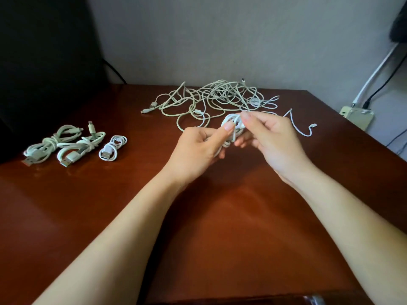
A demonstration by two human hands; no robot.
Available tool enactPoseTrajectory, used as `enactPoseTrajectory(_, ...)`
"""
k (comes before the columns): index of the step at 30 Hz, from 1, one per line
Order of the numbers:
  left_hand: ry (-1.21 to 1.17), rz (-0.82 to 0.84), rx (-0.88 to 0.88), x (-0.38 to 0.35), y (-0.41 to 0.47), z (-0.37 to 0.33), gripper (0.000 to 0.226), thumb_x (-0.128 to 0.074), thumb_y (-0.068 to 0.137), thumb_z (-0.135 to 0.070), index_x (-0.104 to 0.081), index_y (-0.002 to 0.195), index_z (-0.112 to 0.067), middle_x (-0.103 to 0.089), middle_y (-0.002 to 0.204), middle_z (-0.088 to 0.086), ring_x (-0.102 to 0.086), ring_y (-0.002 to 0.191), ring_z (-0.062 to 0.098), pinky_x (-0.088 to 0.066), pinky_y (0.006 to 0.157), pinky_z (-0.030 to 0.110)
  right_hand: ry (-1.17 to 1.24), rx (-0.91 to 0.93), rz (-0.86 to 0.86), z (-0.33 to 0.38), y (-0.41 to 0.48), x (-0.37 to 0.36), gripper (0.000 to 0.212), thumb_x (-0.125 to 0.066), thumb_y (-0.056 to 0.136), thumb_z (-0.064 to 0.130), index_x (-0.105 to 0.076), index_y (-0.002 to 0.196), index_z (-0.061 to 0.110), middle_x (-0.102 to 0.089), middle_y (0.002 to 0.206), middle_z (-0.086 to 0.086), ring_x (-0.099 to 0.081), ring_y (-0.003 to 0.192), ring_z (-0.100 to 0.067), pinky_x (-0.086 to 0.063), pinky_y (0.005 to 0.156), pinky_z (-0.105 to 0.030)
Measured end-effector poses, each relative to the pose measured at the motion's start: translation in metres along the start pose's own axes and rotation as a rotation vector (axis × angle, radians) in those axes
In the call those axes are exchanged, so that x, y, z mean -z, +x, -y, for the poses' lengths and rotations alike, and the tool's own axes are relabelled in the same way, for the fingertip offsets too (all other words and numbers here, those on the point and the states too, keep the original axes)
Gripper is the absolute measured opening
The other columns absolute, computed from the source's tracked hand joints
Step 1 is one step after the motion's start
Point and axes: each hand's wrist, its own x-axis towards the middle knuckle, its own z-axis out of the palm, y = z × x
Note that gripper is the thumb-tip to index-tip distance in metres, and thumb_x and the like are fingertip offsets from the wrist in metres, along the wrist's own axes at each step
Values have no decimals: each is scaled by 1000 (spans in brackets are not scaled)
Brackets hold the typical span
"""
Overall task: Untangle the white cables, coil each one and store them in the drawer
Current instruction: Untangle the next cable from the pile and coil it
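Observation:
My left hand point(198, 146) grips a small coil of white cable point(232, 123) above the middle of the brown table point(198, 216). My right hand point(271, 135) pinches the same cable at the top of the coil. Its loose tail point(301, 128) trails off to the right and ends in a plug. Behind the hands lies a tangled heap of white cables point(220, 96). Three coiled cables lie in a row at the left: a large one point(49, 143), a second point(81, 146) and a small one point(112, 148). No drawer is in view.
A dark chair back point(44, 62) stands behind the table's left side. A power strip point(356, 116) with a plugged-in black cord sits off the table's right edge by the grey wall. A dark edge shows at the table's front rim point(242, 300).

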Motion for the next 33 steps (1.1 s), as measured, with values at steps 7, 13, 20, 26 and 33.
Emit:
enactPoseTrajectory(7, 40, 118, -55, 1, -4, -6, 47, -58, 86, -40, -58, 57, -3, -43, 52, 16, -27, 41, 12, -22, 42, 18, 6, -17, -106, -3, -1, -3, 31, -45, 100, 17, -64, 75, 14, -63, 57, 5, -56, 52, -6, -45, 54, -19)
enactPoseTrajectory(13, -27, 125, -110, 6, -5, -7, 50, -61, 79, -43, -60, 63, 4, -45, 47, 7, -28, 42, 7, -24, 44, 15, 315, -178, -117, 1, 0, -8, 28, -48, 98, 20, -65, 78, 8, -64, 63, 0, -52, 52, -6, -45, 54, -16)
enactPoseTrajectory(20, 42, 182, 22, -3, -5, -3, 47, -53, 94, -39, -61, 65, -2, -51, 56, 21, -40, 38, 8, -34, 44, 19, -80, -8, -157, 0, -2, -4, 33, -52, 97, 14, -65, 66, 15, -58, 52, -1, -50, 47, -12, -42, 48, -19)
enactPoseTrajectory(26, -32, 294, 140, -2, -5, -5, 42, -44, 98, -41, -66, 79, -11, -65, 64, 12, -48, 48, 18, -39, 46, 25, -211, 57, -117, -3, -4, -6, 35, -55, 96, 20, -64, 62, 18, -57, 55, -3, -50, 50, -13, -45, 50, -24)
enactPoseTrajectory(33, -141, 305, 166, 2, -3, -2, 33, -46, 99, -31, -68, 81, -15, -70, 79, 7, -51, 80, 22, -37, 75, 33, -290, 56, -59, -8, -4, -2, 35, -52, 92, 38, -72, 85, 10, -61, 73, -27, -51, 55, -14, -44, 60, -28)
